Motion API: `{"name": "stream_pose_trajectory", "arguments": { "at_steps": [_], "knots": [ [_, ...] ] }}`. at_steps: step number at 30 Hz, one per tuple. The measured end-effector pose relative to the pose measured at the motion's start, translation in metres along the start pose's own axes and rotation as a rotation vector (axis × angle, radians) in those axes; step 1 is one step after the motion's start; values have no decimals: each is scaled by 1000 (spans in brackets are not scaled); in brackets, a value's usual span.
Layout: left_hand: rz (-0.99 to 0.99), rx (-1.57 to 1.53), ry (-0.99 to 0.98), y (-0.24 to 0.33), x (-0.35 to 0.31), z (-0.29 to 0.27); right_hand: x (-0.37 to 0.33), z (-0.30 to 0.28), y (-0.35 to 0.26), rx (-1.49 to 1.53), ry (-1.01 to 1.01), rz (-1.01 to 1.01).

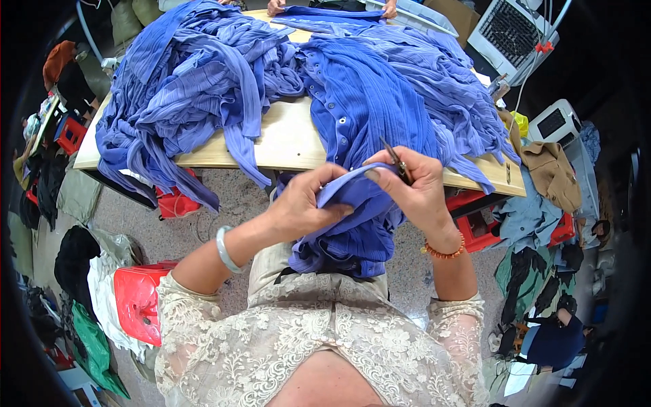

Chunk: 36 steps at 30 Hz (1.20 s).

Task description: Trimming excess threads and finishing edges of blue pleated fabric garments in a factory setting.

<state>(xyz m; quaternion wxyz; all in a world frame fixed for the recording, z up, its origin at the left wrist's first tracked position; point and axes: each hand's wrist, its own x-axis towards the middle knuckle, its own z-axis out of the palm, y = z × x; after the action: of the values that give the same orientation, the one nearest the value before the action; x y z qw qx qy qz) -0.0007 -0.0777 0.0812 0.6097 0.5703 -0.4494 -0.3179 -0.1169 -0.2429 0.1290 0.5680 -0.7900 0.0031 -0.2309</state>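
A blue ribbed garment (369, 102) with a row of buttons hangs from the table's near edge down over my lap. My left hand (302, 203) is closed on a folded edge of it, pinching the fabric between thumb and fingers. My right hand (417, 186) pinches the same edge a little farther right. Small dark thread snips (400, 163) also sit in the right hand, their pointed tip sticking up and to the left. The snips' handles are partly hidden by the fingers, and the tip is apart from the edge I hold.
Heaps of similar blue garments (196, 88) lie on the wooden table (285, 139), left and right. Another person's hands (277, 7) hold blue fabric at the far edge. A red plastic stool (139, 305) stands at my left. Brown cloth (553, 173) hangs beyond the table's right end.
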Motion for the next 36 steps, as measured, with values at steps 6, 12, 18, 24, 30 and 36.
{"name": "stream_pose_trajectory", "arguments": {
  "at_steps": [6, 12, 18, 24, 30, 36],
  "knots": [
    [-207, -45, 41, -67, -5, 8, 11, -25, -28, -218, 181, -90],
    [158, 186, 423, 1, 15, -57, 15, -57, -43, -193, 439, -190],
    [486, 357, 328, 117, 11, -56, 31, -81, -78, -24, 667, -376],
    [291, 924, 223, 122, 3, -77, 40, -120, -120, -5, 473, -586],
    [140, 336, 282, 167, 3, -94, 38, -113, -126, -31, 431, -465],
    [622, -131, 202, 231, 32, -17, 14, -42, -148, -133, 55, -383]
  ]
}}
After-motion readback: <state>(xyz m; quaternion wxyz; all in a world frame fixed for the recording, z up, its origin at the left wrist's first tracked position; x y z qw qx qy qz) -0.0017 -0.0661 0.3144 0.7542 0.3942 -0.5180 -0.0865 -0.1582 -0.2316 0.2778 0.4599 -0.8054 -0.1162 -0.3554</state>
